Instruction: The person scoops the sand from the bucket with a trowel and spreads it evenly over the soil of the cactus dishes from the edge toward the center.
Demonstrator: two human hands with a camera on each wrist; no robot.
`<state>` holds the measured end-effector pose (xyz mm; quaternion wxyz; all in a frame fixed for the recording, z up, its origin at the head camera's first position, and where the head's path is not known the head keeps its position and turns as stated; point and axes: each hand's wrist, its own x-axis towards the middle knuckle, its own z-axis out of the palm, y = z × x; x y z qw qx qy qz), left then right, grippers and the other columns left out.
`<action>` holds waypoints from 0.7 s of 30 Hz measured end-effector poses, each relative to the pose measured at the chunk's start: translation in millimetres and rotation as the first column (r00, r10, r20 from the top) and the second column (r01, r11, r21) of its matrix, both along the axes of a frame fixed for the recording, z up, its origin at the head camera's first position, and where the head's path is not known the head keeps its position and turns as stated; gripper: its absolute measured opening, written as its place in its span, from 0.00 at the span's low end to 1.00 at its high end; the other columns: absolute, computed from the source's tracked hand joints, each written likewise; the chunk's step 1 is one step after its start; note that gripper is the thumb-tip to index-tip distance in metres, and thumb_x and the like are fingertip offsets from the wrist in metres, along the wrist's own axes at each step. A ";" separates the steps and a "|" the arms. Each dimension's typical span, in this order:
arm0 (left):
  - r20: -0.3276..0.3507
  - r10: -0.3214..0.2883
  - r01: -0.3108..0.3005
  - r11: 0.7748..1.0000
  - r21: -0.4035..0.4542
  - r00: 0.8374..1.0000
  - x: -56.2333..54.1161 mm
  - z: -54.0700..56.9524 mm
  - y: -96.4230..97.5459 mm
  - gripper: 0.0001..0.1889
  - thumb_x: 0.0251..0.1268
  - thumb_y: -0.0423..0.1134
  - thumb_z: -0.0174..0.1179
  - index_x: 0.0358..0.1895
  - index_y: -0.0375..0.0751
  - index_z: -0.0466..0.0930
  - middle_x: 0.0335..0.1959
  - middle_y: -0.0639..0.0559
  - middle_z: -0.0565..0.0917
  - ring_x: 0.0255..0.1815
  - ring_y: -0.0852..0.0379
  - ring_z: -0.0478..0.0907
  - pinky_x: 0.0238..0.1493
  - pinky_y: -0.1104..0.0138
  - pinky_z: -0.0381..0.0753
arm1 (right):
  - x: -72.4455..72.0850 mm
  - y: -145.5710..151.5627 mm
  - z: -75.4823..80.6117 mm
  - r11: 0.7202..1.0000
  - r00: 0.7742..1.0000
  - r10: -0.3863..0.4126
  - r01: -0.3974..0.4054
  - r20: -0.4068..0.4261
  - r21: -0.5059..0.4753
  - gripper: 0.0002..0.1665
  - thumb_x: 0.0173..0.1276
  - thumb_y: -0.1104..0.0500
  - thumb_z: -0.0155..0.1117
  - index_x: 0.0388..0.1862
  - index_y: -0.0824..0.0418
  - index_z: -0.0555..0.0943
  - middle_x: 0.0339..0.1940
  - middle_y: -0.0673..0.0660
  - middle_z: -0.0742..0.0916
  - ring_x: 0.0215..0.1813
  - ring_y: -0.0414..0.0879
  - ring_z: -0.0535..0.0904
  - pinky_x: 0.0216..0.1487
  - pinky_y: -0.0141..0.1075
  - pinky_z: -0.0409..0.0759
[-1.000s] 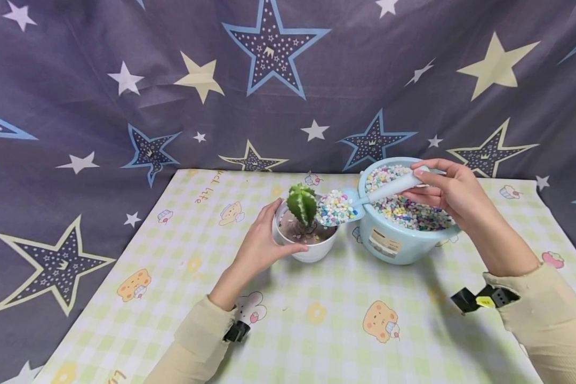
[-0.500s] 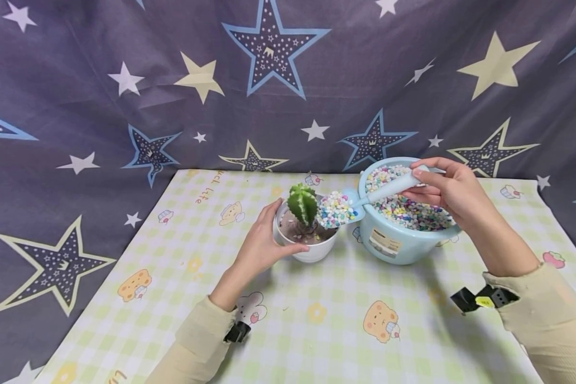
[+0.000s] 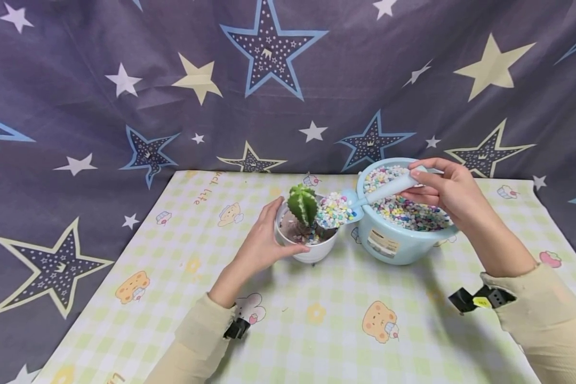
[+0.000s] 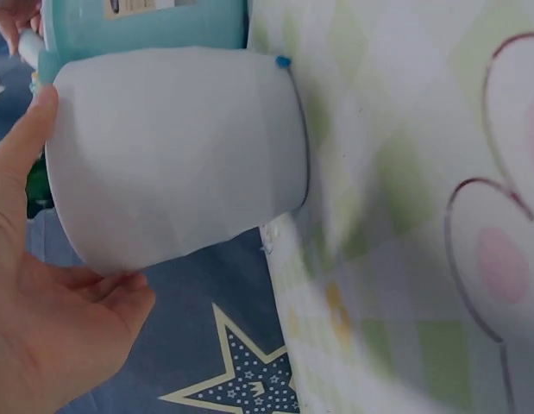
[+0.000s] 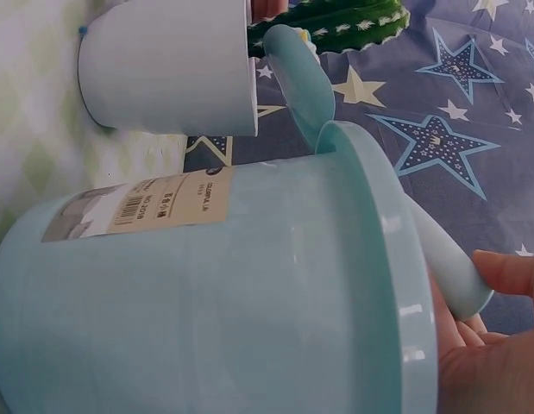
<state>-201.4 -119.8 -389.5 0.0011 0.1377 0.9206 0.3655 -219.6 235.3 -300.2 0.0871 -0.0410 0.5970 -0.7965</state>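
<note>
A green cactus [image 3: 302, 205] stands in a white pot [image 3: 313, 253] with brown soil and some small pebbles. My left hand [image 3: 264, 242] holds the pot's left side, thumb at the front near the rim. In the right hand [image 3: 456, 189] is the handle of a light blue scoop [image 3: 389, 189], pinched between thumb and fingers. The scoop's bowl, heaped with multicoloured pebbles [image 3: 336, 209], tips over the pot's right rim. Close by on the right stands a light blue bucket [image 3: 398, 250] of the same pebbles. The right wrist view shows the scoop's underside [image 5: 303, 86] beside the cactus.
A green-and-white checked cloth [image 3: 326, 341] with cartoon prints covers the table. Behind it hangs a dark curtain [image 3: 163, 42] with stars. One blue pebble [image 4: 283, 62] lies at the foot of the pot. A label [image 3: 383, 244] is on the bucket's front.
More pebbles lie on the soil at the front of the cactus, and one has dropped beside the pot's base. Scoop and both hands have barely moved.
</note>
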 end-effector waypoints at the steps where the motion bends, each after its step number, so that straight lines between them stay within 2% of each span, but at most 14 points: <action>1: 0.007 -0.013 0.013 1.000 -0.001 1.000 -1.1 0.8 -0.9 0.65 0.43 0.59 0.78 0.81 0.45 0.45 0.81 0.44 0.54 0.79 0.41 0.58 0.78 0.46 0.62 | 0.1 -0.3 -0.1 1.000 1.000 0.000 0.000 -0.001 0.003 0.04 0.70 0.65 0.64 0.43 0.62 0.80 0.33 0.57 0.90 0.35 0.48 0.91 0.41 0.35 0.89; 7: 0.053 -0.042 0.044 0.999 -0.025 0.998 -6.7 4.9 -3.6 0.64 0.44 0.61 0.77 0.81 0.41 0.46 0.81 0.41 0.54 0.80 0.41 0.56 0.79 0.47 0.59 | 0.7 -1.5 -0.5 1.000 1.000 -0.004 0.004 -0.017 0.010 0.04 0.70 0.65 0.64 0.42 0.62 0.80 0.33 0.56 0.90 0.35 0.48 0.91 0.41 0.35 0.89; 11: 0.075 -0.032 0.034 0.999 -0.024 0.997 -7.2 5.2 -2.9 0.64 0.44 0.61 0.77 0.81 0.42 0.47 0.81 0.41 0.55 0.80 0.41 0.56 0.79 0.47 0.59 | 1.2 -1.7 0.0 1.000 1.000 -0.012 0.012 -0.027 0.019 0.04 0.70 0.64 0.64 0.42 0.62 0.80 0.32 0.55 0.90 0.35 0.47 0.91 0.40 0.35 0.89; 21: 0.077 -0.005 0.006 1.000 -0.015 0.997 -5.6 4.2 0.0 0.63 0.44 0.60 0.77 0.80 0.42 0.48 0.80 0.42 0.57 0.79 0.41 0.57 0.79 0.47 0.60 | 2.1 -2.6 0.8 0.999 0.999 -0.018 0.020 -0.048 0.043 0.05 0.70 0.64 0.65 0.42 0.62 0.80 0.33 0.55 0.91 0.35 0.46 0.91 0.40 0.34 0.89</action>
